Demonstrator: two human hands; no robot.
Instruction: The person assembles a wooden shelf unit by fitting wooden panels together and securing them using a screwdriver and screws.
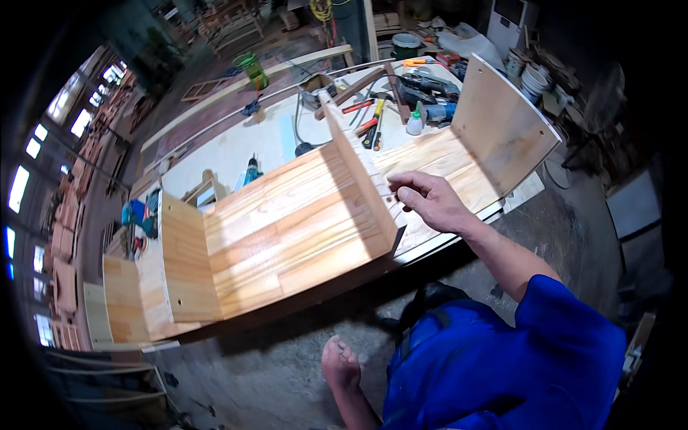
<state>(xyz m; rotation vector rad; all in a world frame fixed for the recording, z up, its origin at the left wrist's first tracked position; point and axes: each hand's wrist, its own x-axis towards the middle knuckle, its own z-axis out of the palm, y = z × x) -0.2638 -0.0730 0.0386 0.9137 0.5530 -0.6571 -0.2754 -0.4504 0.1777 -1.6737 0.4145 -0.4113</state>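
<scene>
A long wooden shelf unit lies across the workbench, with a broad striped back board and upright panels. My right hand is at the middle upright panel, beside small dark holes in its edge. Its fingers are curled and the thumb bent in; anything pinched there is too small to make out. Low in the view, my left hand hangs above the floor, away from the wood. Its fingers are curled closed, and whatever they may hold is hidden. Drilled holes also show in the right end panel and the left upright panel.
Behind the unit lie hammers, power tools, a small white bottle with a green cap and a teal drill. Another teal tool sits at the left. Buckets and clutter stand at the far right.
</scene>
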